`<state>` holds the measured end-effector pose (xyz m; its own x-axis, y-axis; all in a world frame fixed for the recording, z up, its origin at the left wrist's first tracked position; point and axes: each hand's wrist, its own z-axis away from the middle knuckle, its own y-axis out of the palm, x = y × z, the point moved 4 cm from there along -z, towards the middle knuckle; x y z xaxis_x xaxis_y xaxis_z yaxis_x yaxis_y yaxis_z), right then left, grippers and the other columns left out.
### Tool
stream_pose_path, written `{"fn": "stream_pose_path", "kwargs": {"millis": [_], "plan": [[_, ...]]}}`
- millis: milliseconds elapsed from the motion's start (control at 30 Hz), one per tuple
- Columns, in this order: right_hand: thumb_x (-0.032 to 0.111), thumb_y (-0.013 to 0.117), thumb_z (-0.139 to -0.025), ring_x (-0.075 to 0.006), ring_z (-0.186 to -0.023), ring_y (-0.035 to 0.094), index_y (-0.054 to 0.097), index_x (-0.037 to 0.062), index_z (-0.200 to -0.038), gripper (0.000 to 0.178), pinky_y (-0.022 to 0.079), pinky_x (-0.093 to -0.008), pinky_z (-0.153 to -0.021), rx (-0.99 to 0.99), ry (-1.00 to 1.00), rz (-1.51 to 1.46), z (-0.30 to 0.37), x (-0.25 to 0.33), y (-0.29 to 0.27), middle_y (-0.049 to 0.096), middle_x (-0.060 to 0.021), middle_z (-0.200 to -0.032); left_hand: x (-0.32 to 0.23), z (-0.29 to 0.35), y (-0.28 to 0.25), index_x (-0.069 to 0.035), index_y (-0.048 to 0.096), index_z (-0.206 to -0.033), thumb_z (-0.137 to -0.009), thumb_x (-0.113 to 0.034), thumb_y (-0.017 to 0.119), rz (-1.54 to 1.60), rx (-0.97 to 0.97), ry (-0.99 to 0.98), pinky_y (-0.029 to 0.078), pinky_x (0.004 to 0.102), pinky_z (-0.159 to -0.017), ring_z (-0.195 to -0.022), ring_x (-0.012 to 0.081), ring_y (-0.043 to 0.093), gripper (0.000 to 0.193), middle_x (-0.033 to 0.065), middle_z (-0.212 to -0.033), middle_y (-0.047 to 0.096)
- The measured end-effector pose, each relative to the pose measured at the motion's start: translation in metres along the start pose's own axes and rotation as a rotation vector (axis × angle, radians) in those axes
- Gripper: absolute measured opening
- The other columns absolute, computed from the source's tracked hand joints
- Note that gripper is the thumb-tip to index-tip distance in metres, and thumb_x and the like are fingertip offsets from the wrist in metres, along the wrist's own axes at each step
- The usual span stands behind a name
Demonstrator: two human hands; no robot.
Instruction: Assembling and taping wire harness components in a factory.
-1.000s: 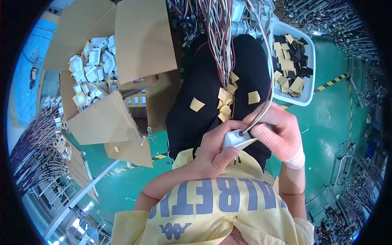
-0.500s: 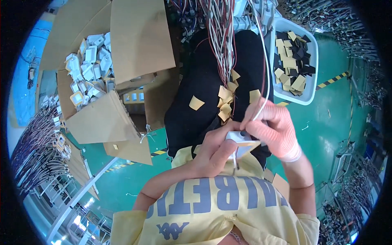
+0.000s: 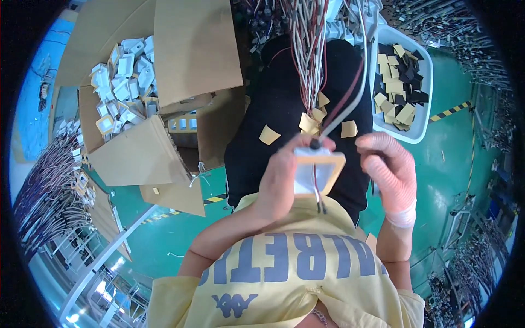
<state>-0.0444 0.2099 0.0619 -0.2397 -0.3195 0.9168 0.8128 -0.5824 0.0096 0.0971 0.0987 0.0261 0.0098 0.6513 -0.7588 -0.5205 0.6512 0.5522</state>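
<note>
My left hand (image 3: 278, 183) is closed around a white plastic housing (image 3: 305, 179) with a tan rim, held tilted in front of my shirt. A cable (image 3: 350, 112) enters the housing through a dark grommet (image 3: 315, 144), and thin wire ends hang from its open side. To the right, apart from the housing, is my right hand (image 3: 391, 169), in a pale ribbed glove with its fingers curled. A small dark piece shows below those fingers; I cannot make out what it is. Tan squares (image 3: 269, 134) lie on my dark trousers.
A cardboard box (image 3: 199, 54) full of white housings (image 3: 128, 82) stands at the left. At the right, a white tub (image 3: 421, 128) holds tan and black squares. A bundle of wires (image 3: 309, 54) runs across my lap, and more wire bundles (image 3: 49, 191) are at the far left.
My right hand has left the cable and housing and moved right. The housing has turned so its open, tan-rimmed side faces up more; my left hand still holds it.
</note>
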Motion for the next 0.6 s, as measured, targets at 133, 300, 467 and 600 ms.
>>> {"fn": "stream_pose_path", "kwargs": {"millis": [133,300,467,600], "plan": [[0.020,0.057,-0.088,-0.0095,-0.078,0.050,0.061,-0.0025,-0.110,0.031,0.041,-0.0225,-0.071,0.123,0.107,0.004,0.015,-0.013,0.021,0.059,-0.0056,-0.094,-0.006,-0.017,-0.001,-0.003,0.047,-0.120,-0.087,-0.072,0.023,0.029,-0.120,0.038,0.050,0.0294,-0.078,-0.096,0.0155,0.059,0.080,0.0077,-0.110,0.057],[0.036,0.051,-0.094,-0.0124,-0.078,0.051,0.061,-0.0042,-0.104,0.043,0.042,-0.0251,-0.071,0.308,0.282,-0.214,0.020,-0.020,0.045,0.061,-0.0079,-0.091,-0.010,-0.026,0.004,-0.004,0.047,-0.121,-0.079,-0.082,0.023,-0.054,-0.112,0.118,0.050,0.0329,-0.082,-0.095,0.0174,0.060,0.091,0.0065,-0.106,0.058],[0.032,0.048,-0.096,-0.0105,-0.079,0.051,0.061,-0.0024,-0.106,0.038,0.043,-0.0242,-0.073,0.311,0.272,-0.362,0.020,-0.023,0.050,0.061,-0.0068,-0.092,-0.013,-0.026,0.002,-0.004,0.045,-0.122,-0.082,-0.079,0.025,-0.099,-0.104,0.126,0.050,0.0346,-0.082,-0.095,0.0184,0.060,0.088,0.0076,-0.106,0.057],[0.024,0.045,-0.098,-0.0096,-0.078,0.051,0.061,-0.0004,-0.105,0.030,0.042,-0.0237,-0.074,0.362,0.245,-0.275,0.016,-0.018,0.050,0.061,-0.0065,-0.094,-0.011,-0.024,0.001,-0.004,0.045,-0.122,-0.083,-0.078,0.024,-0.070,-0.100,0.147,0.051,0.0335,-0.079,-0.093,0.0183,0.061,0.086,0.0088,-0.107,0.058]]}}
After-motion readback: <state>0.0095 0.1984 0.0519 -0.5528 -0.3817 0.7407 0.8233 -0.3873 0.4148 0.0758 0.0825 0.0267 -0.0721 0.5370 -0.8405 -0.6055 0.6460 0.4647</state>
